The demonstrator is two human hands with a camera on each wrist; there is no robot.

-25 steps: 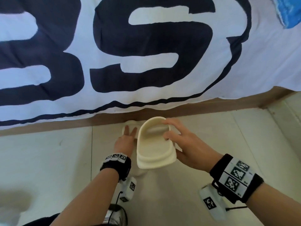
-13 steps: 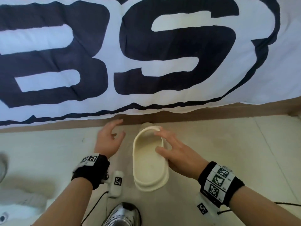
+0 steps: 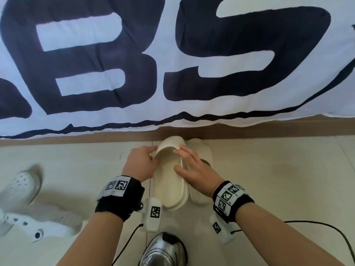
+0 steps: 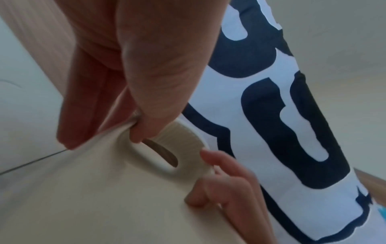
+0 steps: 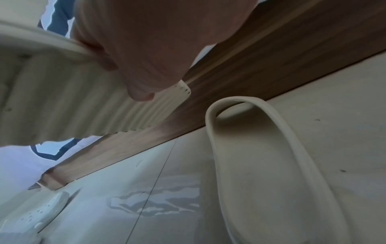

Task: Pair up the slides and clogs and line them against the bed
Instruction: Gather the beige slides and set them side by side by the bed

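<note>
A cream slide (image 3: 169, 181) is held toe-first toward the bed, between both hands. My left hand (image 3: 152, 153) pinches the left edge of its strap (image 4: 188, 138), thumb on top. My right hand (image 3: 179, 158) grips the right side, with its index finger on the strap and its thumb on the footbed. In the right wrist view the held slide's ribbed sole (image 5: 73, 102) is raised off the floor. The matching cream slide (image 3: 203, 150) lies on the floor just to the right, toe against the wooden bed base (image 3: 269, 129), and is partly hidden by my right hand. Two white clogs (image 3: 19, 185) (image 3: 40, 221) lie loose at the far left.
The bed sheet (image 3: 172, 116) with big navy letters hangs over the bed base. A silver sneaker (image 3: 163, 250) on a foot is at the bottom centre. A black cable (image 3: 326, 227) trails at the lower right. Pale floor tiles (image 3: 269, 179) stretch to the right of the slides.
My left hand, open in the air half a second ago, now pinches the slide's strap. The held slide has moved toward the bed base, left of its mate.
</note>
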